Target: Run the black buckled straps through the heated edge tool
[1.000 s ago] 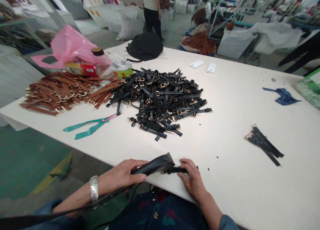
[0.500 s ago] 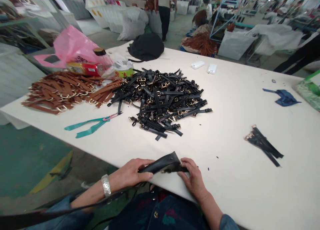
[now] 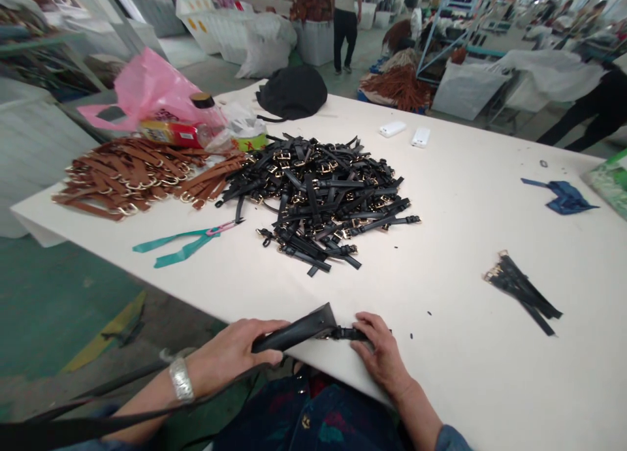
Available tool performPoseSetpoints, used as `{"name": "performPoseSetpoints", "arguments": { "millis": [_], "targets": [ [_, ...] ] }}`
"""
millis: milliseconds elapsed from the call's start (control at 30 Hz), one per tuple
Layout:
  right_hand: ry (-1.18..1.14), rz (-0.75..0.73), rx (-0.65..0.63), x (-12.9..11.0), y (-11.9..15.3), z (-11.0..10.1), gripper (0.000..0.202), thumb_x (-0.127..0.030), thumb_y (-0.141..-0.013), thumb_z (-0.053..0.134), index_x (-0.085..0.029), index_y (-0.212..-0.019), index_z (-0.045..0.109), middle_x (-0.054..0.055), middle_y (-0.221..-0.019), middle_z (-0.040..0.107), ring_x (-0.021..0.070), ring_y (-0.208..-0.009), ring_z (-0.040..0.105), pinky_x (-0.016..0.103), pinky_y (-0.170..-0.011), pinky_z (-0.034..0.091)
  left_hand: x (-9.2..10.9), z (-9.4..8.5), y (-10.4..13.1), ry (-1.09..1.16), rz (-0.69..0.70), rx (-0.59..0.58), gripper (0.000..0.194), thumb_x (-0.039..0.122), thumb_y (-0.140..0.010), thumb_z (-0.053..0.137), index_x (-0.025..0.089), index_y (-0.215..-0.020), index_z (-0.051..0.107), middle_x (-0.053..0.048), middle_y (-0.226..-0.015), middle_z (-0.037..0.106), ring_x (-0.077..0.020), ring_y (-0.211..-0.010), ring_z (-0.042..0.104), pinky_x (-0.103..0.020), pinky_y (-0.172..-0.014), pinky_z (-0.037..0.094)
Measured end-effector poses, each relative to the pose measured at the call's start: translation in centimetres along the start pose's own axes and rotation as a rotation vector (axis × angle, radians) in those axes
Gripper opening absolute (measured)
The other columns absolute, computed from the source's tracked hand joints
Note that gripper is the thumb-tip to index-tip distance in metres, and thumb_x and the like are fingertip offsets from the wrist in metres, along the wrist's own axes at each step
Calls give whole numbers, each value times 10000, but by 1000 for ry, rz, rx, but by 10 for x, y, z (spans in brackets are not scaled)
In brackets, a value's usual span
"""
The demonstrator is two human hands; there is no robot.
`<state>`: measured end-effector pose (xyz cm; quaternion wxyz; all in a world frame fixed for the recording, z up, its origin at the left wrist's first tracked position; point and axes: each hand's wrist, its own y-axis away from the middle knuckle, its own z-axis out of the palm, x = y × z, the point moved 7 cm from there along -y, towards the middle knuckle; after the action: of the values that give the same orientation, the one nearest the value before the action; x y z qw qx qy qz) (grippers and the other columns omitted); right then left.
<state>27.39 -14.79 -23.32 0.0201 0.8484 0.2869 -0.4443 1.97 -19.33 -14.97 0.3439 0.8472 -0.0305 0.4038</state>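
A wide black leather strap (image 3: 300,328) lies between the thumb and fingers of my left hand (image 3: 235,350), its free end raised above the table's front edge. To its right my right hand (image 3: 379,350) pinches a narrow black buckle strap (image 3: 349,333), which meets the wide strap near its end. Beyond my hands sits a heap of black buckle straps (image 3: 318,190) with gold-coloured buckles. A small bundle of similar black straps (image 3: 524,291) lies on the right.
On the white table (image 3: 455,216) are brown straps (image 3: 127,173), teal-handled pliers (image 3: 186,245), a pink bag (image 3: 149,92), a black cap (image 3: 292,92), two white devices (image 3: 392,129) and blue cloth (image 3: 565,196). A person (image 3: 345,20) stands in the background.
My left hand has moved left with the wide strap, showing more of the narrow strap between my hands. The view has shifted slightly.
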Motion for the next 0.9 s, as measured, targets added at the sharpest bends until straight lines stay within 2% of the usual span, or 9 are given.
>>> {"name": "performPoseSetpoints", "arguments": {
  "millis": [133, 300, 467, 600, 733, 900],
  "targets": [
    [-1, 3, -41, -2, -3, -1, 283, -149, -812, 607, -210, -1088, 620, 126, -1193, 592, 252, -1108, 579, 429, -940, 525, -6, -2, 9, 19, -7, 43, 504, 536, -818, 547, 247, -1227, 612, 9, -1000, 708, -246, -880, 617, -264, -792, 459],
    [40, 18, -64, -7, -6, -1, 265, -123, -819, 578, -210, -1068, 600, 120, -1170, 596, 250, -1092, 569, 436, -938, 508, -17, 1, 23, 12, -9, -9, 486, 571, -806, 554, 256, -1162, 652, 20, -943, 715, -245, -874, 621, -249, -794, 454],
    [135, 3, -137, -15, -15, 1, 242, -146, -827, 616, -217, -1057, 596, 81, -1036, 639, 242, -975, 575, 424, -854, 489, -20, 4, 18, 67, 10, 10, 540, 612, -782, 561, 233, -1155, 659, 14, -981, 711, -242, -874, 616, -242, -803, 449],
    [179, -49, -220, -23, -22, 7, 174, -202, -859, 616, -216, -1032, 614, 66, -931, 640, 230, -879, 557, 389, -775, 469, -17, 5, 15, 114, 32, 0, 496, 602, -783, 571, 227, -1084, 694, 35, -884, 713, -227, -838, 610, -219, -769, 436],
    [146, -85, -201, -21, -23, 11, 156, -230, -895, 568, -204, -1042, 613, 75, -926, 631, 221, -869, 539, 373, -768, 461, -17, 5, 15, 125, 26, 4, 475, 585, -779, 589, 221, -1062, 702, 38, -847, 710, -231, -833, 612, -222, -767, 427],
    [85, -80, -195, -16, -23, 14, 148, -226, -883, 568, -201, -1025, 605, 68, -904, 614, 214, -855, 529, 364, -765, 456, -15, 7, 13, 152, 25, 16, 490, 607, -789, 562, 236, -1079, 696, 36, -900, 713, -239, -851, 619, -234, -790, 436]
  ]
}}
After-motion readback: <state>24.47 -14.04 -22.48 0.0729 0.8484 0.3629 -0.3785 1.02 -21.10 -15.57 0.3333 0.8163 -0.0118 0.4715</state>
